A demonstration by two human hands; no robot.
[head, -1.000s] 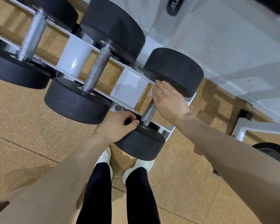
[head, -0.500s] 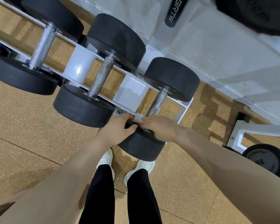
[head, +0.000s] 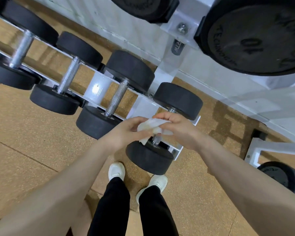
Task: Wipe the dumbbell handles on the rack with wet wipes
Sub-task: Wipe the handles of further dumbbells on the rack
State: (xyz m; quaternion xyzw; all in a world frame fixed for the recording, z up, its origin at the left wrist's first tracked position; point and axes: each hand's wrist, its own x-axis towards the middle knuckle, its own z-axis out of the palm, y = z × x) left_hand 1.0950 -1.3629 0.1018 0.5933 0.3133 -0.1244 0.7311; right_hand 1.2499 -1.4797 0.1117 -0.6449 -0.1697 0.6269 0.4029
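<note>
Both hands now hold the wet wipe (head: 152,127) over the handle (head: 155,140) of the rightmost dumbbell (head: 150,157) on the rack (head: 177,149). The left hand (head: 126,132) pinches its near edge and the right hand (head: 175,128) clenches the far side, whereas a second ago the right palm covered the bar and the left gripped the near weight. The wipe has come off the bar, so they are probably refolding it. The neighbouring handle (head: 115,98) lies bare.
</note>
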